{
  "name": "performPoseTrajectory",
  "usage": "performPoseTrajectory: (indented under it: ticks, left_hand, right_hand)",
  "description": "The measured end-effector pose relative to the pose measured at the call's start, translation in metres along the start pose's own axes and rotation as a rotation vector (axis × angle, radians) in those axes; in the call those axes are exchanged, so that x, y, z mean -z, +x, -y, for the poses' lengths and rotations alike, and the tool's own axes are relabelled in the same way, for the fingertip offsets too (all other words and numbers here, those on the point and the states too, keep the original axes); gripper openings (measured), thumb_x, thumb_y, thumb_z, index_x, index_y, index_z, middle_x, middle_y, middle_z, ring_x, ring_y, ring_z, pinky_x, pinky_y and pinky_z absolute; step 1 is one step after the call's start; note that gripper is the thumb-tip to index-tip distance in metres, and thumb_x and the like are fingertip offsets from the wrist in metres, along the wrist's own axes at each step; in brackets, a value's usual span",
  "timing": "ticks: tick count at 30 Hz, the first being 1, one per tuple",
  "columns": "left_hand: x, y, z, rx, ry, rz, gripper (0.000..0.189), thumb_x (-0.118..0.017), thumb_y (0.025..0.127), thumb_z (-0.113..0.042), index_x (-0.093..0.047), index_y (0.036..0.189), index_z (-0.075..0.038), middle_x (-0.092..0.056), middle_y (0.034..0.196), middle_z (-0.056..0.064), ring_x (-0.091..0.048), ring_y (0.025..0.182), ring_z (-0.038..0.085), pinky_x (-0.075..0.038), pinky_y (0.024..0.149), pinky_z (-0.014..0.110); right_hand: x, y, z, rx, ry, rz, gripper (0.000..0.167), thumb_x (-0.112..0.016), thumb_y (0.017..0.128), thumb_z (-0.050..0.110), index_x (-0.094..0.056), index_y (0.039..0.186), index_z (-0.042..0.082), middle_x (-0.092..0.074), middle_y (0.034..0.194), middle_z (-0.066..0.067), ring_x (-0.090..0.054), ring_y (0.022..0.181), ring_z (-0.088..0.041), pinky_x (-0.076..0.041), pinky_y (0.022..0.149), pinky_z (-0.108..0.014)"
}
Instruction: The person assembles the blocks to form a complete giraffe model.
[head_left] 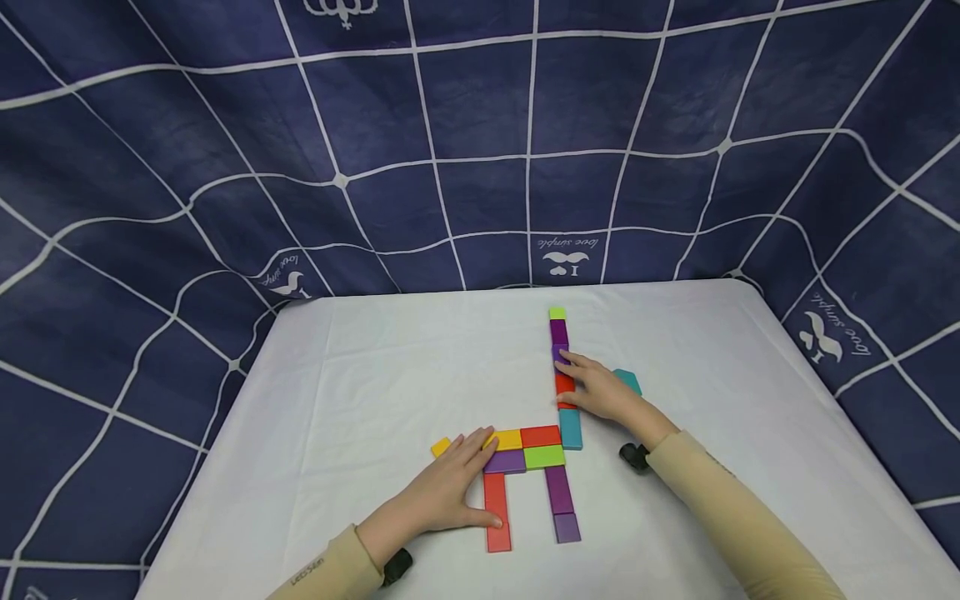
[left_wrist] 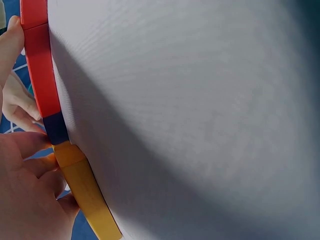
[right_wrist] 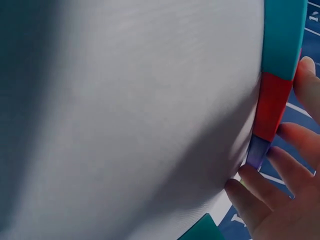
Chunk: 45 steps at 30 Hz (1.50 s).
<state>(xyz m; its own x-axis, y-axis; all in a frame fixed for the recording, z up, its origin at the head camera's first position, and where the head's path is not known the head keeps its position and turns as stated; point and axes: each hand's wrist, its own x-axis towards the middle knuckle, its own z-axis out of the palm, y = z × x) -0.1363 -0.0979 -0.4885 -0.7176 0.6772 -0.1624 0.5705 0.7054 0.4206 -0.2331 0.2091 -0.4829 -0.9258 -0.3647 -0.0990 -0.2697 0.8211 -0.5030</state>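
Flat coloured blocks lie end to end and side by side on the white cloth. My left hand [head_left: 450,487] rests with extended fingers over the left end of the body rows, near a yellow block [head_left: 506,440] and a purple block [head_left: 506,462]. Its thumb touches the red strip [head_left: 497,500] below. Over the upright column, my right hand [head_left: 600,390] has its fingers spread, touching a red block [right_wrist: 272,106] and a purple block [right_wrist: 257,151]. A teal block [head_left: 571,429] continues that column downward. The left hand partly covers the blocks beneath it.
A teal piece [head_left: 627,381] lies apart, just beyond the right hand. Red [head_left: 540,436] and green [head_left: 544,456] blocks adjoin the column's foot, with a purple strip [head_left: 559,490] below. The white table cloth [head_left: 375,358] meets a dark blue gridded curtain [head_left: 480,200].
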Motion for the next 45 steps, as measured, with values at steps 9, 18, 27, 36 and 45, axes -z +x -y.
performPoseTrajectory:
  ticks: [9, 18, 27, 36, 45]
  left_hand:
    - [-0.0005, -0.0001, 0.0004, -0.007, 0.01, -0.001, 0.108, -0.07, 0.075, -0.069, -0.029, 0.156, -0.01, -0.018, 0.166, 0.004, -0.02, 0.152, 0.022, -0.022, 0.124, 0.045]
    - [-0.0003, 0.0001, 0.0013, -0.024, 0.033, -0.013, 0.107, -0.069, 0.076, -0.069, -0.03, 0.155, -0.009, -0.019, 0.165, 0.005, -0.02, 0.152, 0.022, -0.021, 0.124, 0.044]
    - [0.0011, -0.0004, 0.0006, -0.027, 0.033, -0.012, 0.107, -0.07, 0.076, -0.069, -0.029, 0.155, -0.009, -0.019, 0.165, 0.005, -0.02, 0.152, 0.022, -0.021, 0.124, 0.044]
    - [-0.0008, -0.0005, 0.0011, -0.017, 0.033, -0.005, 0.107, -0.069, 0.076, -0.069, -0.03, 0.155, -0.01, -0.019, 0.165, 0.005, -0.02, 0.152, 0.021, -0.021, 0.124, 0.044]
    - [-0.0007, -0.0007, 0.0008, -0.018, 0.036, -0.006, 0.107, -0.07, 0.076, -0.069, -0.03, 0.155, -0.01, -0.019, 0.165, 0.005, -0.021, 0.152, 0.021, -0.021, 0.124, 0.044]
  right_hand:
    - [-0.0013, -0.0001, -0.004, 0.016, -0.001, -0.005, 0.069, -0.069, 0.091, 0.036, -0.044, 0.148, 0.007, -0.033, 0.158, -0.018, -0.035, 0.142, -0.043, -0.036, 0.112, -0.059]
    - [-0.0005, -0.0014, -0.0053, 0.023, -0.004, -0.011, 0.068, -0.069, 0.091, 0.035, -0.044, 0.148, 0.006, -0.033, 0.158, -0.018, -0.035, 0.142, -0.043, -0.036, 0.112, -0.059]
    - [0.0, -0.0021, -0.0047, 0.014, -0.004, 0.0, 0.069, -0.069, 0.092, 0.035, -0.043, 0.148, 0.007, -0.031, 0.16, -0.017, -0.033, 0.143, -0.042, -0.036, 0.112, -0.058]
    - [-0.0006, -0.0045, -0.0018, 0.006, -0.002, -0.004, 0.067, -0.069, 0.092, 0.034, -0.044, 0.148, 0.007, -0.031, 0.159, -0.017, -0.033, 0.143, -0.042, -0.037, 0.112, -0.058]
    - [-0.0008, -0.0052, -0.0009, -0.001, 0.005, -0.011, 0.067, -0.069, 0.092, 0.034, -0.045, 0.148, 0.007, -0.032, 0.159, -0.017, -0.034, 0.143, -0.041, -0.037, 0.112, -0.058]
